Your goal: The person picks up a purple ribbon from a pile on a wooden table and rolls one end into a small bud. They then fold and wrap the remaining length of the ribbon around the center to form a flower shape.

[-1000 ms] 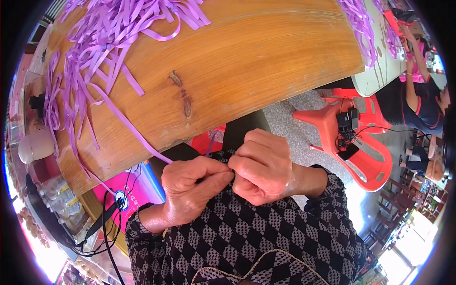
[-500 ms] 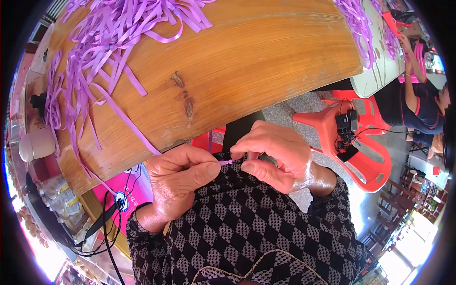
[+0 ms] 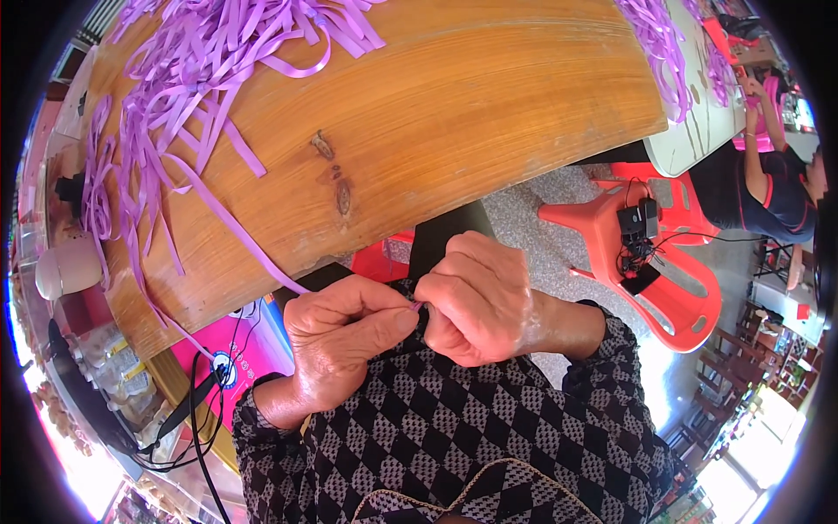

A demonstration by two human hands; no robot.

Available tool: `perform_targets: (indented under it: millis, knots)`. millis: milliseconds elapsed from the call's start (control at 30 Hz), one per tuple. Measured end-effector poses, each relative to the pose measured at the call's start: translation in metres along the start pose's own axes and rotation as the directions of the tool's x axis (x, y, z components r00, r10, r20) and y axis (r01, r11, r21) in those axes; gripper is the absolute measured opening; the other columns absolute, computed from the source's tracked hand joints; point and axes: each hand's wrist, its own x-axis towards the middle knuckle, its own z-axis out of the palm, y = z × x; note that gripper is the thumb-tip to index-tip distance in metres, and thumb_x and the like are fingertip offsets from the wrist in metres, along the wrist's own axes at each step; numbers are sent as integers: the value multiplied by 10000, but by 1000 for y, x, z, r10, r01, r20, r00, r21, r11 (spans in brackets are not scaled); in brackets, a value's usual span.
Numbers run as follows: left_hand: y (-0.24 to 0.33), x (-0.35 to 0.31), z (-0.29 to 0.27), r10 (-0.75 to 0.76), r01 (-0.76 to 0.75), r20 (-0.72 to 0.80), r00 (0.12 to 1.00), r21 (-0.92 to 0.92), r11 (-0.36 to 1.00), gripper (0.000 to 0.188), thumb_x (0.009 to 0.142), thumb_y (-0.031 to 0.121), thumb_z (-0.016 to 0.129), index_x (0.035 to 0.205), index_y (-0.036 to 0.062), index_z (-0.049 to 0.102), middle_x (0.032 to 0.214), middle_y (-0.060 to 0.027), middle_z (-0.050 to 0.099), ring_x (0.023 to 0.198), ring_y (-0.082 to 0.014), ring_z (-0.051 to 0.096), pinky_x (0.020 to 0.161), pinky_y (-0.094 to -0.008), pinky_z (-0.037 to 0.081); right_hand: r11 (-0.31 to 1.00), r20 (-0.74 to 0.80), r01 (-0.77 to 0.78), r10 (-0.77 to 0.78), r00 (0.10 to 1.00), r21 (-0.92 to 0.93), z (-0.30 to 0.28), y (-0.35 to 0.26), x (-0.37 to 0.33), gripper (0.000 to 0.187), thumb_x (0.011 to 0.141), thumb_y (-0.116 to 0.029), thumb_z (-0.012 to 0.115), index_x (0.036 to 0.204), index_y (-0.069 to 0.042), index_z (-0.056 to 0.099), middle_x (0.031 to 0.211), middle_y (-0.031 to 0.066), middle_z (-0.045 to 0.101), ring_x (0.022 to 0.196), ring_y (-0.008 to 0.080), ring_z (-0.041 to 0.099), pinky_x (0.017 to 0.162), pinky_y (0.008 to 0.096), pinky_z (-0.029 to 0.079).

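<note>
A long purple ribbon (image 3: pixel 234 225) runs from the pile on the table down over its near edge to my hands. My left hand (image 3: pixel 345 334) pinches it between thumb and forefinger. Against those fingertips, my right hand (image 3: pixel 476 301) is closed with its fingers curled. A tiny bit of purple shows between the two hands, so the right fingers grip the ribbon's end, most of which they hide. Both hands are held in front of my body, just off the table edge.
A heap of purple ribbons (image 3: pixel 205 83) covers the far left of the wooden table (image 3: pixel 454 113). Red plastic chairs (image 3: pixel 602 227), one bearing black devices and cables (image 3: pixel 642 231), stand to the right. A co-worker (image 3: pixel 759 192) is at a white table (image 3: pixel 694 135). Black cables (image 3: pixel 196 419) hang at lower left.
My right hand has moved left and closed its fingers against the left fingertips, covering the ribbon's knotted end that showed before. The left hand has shifted slightly right.
</note>
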Motion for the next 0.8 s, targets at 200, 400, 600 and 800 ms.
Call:
perform_targets:
  millis: [200, 400, 600, 800]
  knots:
    - [4, 4, 0, -7, 4, -31, 1000, -83, 996, 45, 790, -10, 655, 818, -34, 629, 731, -9, 620, 650, -23, 520, 586, -165, 418, 921, 92, -234, 215, 972, 311, -15, 7, 2, 262, 731, 20, 637, 979, -4, 556, 810, 107, 598, 611, 251, 526, 500, 329, 396]
    - [4, 2, 4, -12, 11, -50, 999, -27, 1000, 37, 800, -5, 648, 820, -31, 630, 728, -2, 617, 649, -24, 520, 590, -162, 418, 938, 58, -203, 195, 979, 280, -14, 5, -3, 229, 713, 66, 610, 931, 9, 571, 746, 104, 589, 566, 245, 521, 476, 320, 389]
    - [1, 1, 3, 8, -5, -54, 998, 42, 999, 40, 801, 7, 653, 821, -23, 635, 703, 16, 600, 617, -7, 488, 540, -151, 382, 959, -12, -142, 150, 989, 247, -10, 6, -1, 242, 642, 126, 595, 848, 3, 568, 682, 80, 562, 501, 227, 483, 430, 301, 354]
    - [0, 1, 6, -3, 6, -49, 999, 64, 998, 47, 798, 15, 660, 820, -20, 637, 688, 27, 589, 603, 0, 467, 518, -150, 363, 986, -70, -58, 69, 995, 154, -3, 8, -3, 230, 567, 123, 582, 753, -2, 531, 594, 69, 496, 456, 221, 437, 409, 301, 317]
